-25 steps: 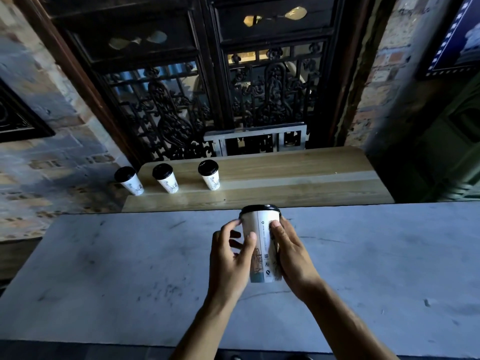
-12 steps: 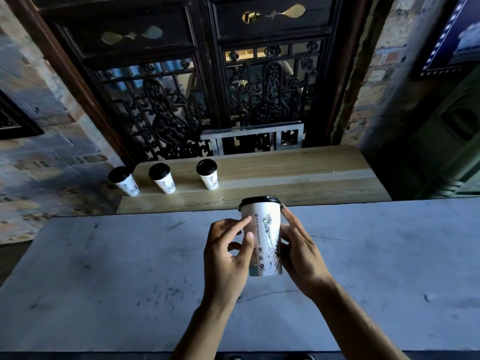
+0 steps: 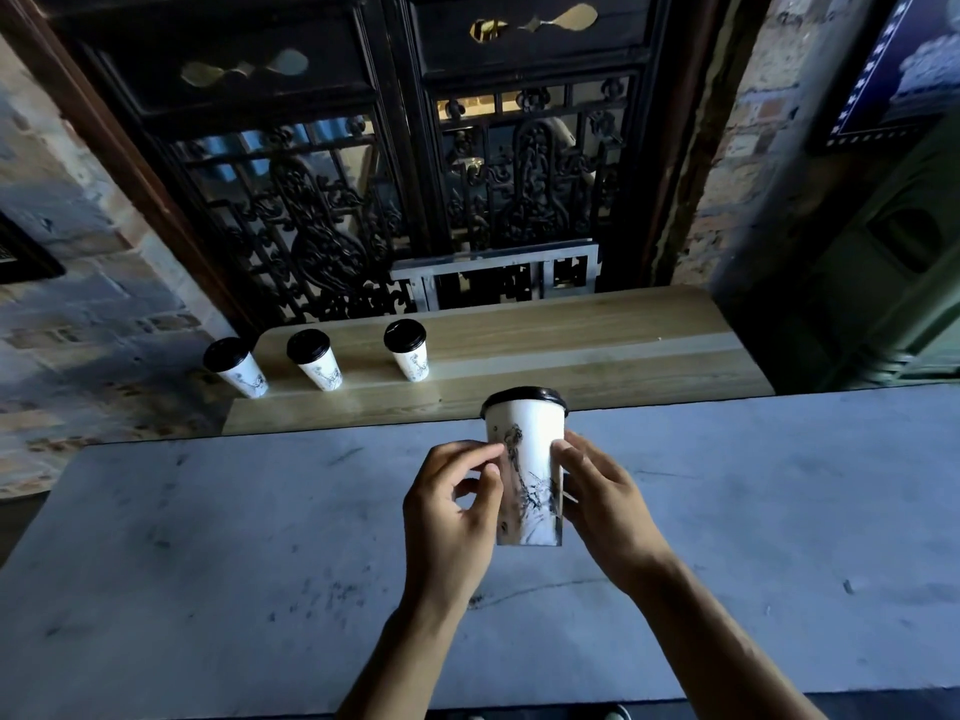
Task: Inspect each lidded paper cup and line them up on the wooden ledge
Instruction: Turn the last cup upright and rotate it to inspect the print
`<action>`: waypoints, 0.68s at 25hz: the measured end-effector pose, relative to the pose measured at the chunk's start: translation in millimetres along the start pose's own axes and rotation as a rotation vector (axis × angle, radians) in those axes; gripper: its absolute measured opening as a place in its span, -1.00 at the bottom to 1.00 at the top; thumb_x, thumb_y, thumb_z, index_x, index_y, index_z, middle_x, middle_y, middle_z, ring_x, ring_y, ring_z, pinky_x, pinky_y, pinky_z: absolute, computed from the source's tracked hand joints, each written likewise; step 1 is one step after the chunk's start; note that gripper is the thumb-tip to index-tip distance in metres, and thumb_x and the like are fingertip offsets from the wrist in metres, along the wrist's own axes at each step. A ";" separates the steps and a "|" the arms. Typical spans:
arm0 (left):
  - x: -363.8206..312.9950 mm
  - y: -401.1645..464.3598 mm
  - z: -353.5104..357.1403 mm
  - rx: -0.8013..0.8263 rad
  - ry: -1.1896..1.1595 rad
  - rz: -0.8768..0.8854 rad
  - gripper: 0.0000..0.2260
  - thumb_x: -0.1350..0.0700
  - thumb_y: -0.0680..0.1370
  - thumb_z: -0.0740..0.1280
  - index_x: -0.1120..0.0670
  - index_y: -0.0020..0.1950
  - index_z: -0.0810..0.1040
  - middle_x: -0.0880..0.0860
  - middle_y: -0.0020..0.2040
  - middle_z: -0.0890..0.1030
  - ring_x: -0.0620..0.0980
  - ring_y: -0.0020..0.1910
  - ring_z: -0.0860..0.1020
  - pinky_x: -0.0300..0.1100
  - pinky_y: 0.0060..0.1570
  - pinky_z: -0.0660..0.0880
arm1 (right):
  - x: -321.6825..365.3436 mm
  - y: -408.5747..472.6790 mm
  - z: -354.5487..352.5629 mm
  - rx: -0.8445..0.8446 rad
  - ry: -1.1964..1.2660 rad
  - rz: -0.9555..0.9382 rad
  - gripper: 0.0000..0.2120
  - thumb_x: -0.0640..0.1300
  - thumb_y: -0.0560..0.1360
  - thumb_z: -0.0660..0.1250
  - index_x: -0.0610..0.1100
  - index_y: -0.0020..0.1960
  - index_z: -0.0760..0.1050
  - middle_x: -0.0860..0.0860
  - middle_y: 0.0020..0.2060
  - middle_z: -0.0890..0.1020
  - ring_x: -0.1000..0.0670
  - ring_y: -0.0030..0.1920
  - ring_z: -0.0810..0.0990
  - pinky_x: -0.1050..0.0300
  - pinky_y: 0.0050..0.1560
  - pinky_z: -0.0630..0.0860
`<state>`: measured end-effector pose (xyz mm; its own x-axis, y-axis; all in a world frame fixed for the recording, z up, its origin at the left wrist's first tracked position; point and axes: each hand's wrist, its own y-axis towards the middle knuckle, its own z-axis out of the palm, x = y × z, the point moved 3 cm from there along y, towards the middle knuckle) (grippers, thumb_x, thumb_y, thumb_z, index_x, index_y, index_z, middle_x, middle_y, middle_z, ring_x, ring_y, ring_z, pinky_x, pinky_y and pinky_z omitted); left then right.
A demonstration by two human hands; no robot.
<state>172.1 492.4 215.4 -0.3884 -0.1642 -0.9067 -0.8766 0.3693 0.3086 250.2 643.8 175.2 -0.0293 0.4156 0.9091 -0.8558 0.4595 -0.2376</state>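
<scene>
Paper cup (image 3: 527, 459), lidded, held upright above the grey counter (image 3: 208, 537), pinched between left hand (image 3: 449, 517) and right hand (image 3: 602, 501). Wooden ledge (image 3: 571, 350) lies at twelve o'clock; three cups (image 3: 317, 361) stand at eleven. Right hand judged nearer the free space.

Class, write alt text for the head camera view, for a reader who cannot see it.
Two bare hands, left hand and right hand, hold an upright white paper cup with a black lid above a grey stone counter. Beyond it, three matching lidded cups stand in a row at the left end of a wooden ledge.
</scene>
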 end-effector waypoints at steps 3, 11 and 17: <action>0.9 -2.5 0.1 0.005 -0.036 -0.050 -0.78 0.03 0.51 0.41 0.03 0.12 0.71 -0.10 0.10 0.65 -0.08 0.09 0.68 -0.24 -0.01 0.64 | 1.6 -2.8 0.5 0.019 -0.041 -0.024 -0.64 0.09 0.57 0.38 -0.09 0.26 0.67 -0.18 0.14 0.75 -0.12 0.14 0.74 0.05 0.06 0.66; 2.7 -6.3 3.0 0.040 -0.016 -0.091 -0.76 0.29 0.53 0.46 0.00 0.12 0.70 -0.08 0.07 0.65 -0.09 0.01 0.70 -0.11 -0.08 0.69 | 5.7 -11.0 1.2 -0.027 -0.003 -0.039 -0.62 0.00 0.52 0.44 0.02 0.33 0.59 -0.27 0.10 0.75 -0.26 0.09 0.73 -0.29 0.19 0.60; -6.4 -16.7 7.5 0.038 -0.042 -0.102 -0.69 0.30 0.55 0.43 -0.13 0.07 0.68 -0.12 0.07 0.67 -0.13 0.04 0.69 -0.23 -0.09 0.66 | 8.2 -19.0 -6.4 -0.040 -0.043 -0.040 -0.64 -0.05 0.55 0.39 0.13 0.34 0.57 -0.11 0.13 0.76 -0.14 0.05 0.76 0.00 -0.05 0.68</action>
<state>191.4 494.1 213.9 -0.2846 -0.1647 -0.9444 -0.8994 0.3868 0.2036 269.6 643.5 185.0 -0.0183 0.3626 0.9318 -0.8355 0.5063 -0.2134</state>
